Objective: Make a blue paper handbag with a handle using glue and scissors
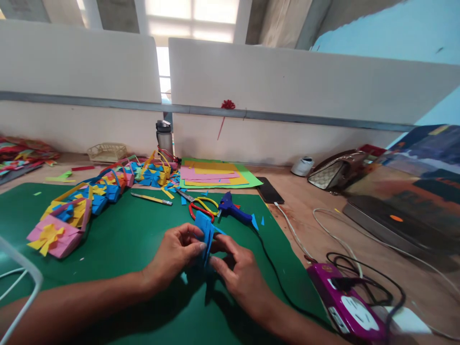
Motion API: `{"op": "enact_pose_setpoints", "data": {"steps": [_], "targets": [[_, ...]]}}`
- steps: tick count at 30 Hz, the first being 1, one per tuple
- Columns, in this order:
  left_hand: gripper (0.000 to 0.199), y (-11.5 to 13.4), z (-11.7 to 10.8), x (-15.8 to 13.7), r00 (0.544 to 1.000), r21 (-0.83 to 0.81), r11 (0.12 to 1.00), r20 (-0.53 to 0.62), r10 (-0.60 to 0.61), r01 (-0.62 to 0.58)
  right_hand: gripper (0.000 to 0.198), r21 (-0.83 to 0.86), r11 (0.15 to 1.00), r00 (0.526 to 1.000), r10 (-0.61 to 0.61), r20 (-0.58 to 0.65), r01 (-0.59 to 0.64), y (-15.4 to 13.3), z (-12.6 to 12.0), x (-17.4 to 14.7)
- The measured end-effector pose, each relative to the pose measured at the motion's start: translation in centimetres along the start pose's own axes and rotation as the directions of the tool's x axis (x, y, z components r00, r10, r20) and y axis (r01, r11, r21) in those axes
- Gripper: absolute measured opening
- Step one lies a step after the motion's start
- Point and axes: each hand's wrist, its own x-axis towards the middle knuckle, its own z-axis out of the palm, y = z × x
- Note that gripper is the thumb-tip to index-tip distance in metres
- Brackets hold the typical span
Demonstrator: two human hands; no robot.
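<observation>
A small folded piece of blue paper (203,224) stands upright between my two hands, above the green mat (136,239). My left hand (183,247) pinches its left side between thumb and fingers. On the other side, the thumb and fingers of my right hand (233,263) close on the paper's right edge. Just beyond the paper lie scissors (201,206) with red and yellow handles. A blue glue gun (233,208) rests to their right, its black cord running toward the front.
Paper baskets with flowers (59,235) line the mat's left side, near a utility knife (151,199). Coloured paper sheets (215,175) and a bottle (164,136) stand at the back. Rightward are a phone (270,190), cables and a purple power strip (345,304).
</observation>
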Motion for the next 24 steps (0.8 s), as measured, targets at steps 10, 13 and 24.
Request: {"op": "enact_pose_setpoints", "data": {"steps": [10,13,24], "targets": [[0.020,-1.1,0.7,-0.2,0.996,0.069,0.995,0.048,0.069,-0.073,0.037,-0.008,0.997,0.993,0.079,-0.092,-0.080,-1.0,0.2,-0.1],[0.029,-1.5,0.7,-0.2,0.996,0.055,0.995,0.030,0.086,-0.088,0.039,0.008,0.997,0.990,0.081,-0.116,-0.081,-0.7,0.4,-0.1],[0.036,-0.5,0.5,0.2,0.997,-0.038,0.997,0.024,-0.071,0.072,0.033,0.014,0.999,0.999,0.046,-0.028,-0.046,0.0,0.4,-0.4]]}}
